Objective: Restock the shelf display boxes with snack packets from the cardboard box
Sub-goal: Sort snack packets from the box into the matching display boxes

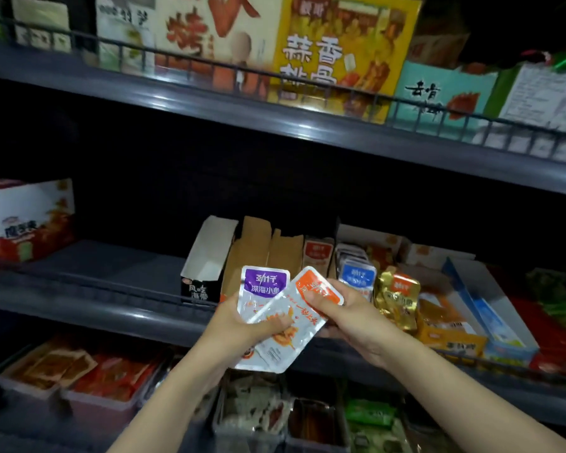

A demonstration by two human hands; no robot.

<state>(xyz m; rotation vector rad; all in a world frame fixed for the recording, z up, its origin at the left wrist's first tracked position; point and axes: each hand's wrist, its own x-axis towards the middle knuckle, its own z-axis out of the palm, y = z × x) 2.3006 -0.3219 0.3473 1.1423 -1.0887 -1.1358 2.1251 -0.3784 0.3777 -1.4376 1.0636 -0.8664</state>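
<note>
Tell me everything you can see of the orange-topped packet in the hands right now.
The orange-topped packet is a flat, glossy silver-white sachet with an orange band and orange print. It tilts with its band up-right, overlapping the purple-topped packet. The right hand pinches its band; the left hand grips its middle.

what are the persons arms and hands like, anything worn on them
Both hands are bare: the left hand and the right hand wear no gloves, and no rings show. The left forearm and the right forearm are uncovered down to the frame's edge, with no sleeve, watch or bracelet in view. The light is dim, so finer marks cannot be told.
</note>
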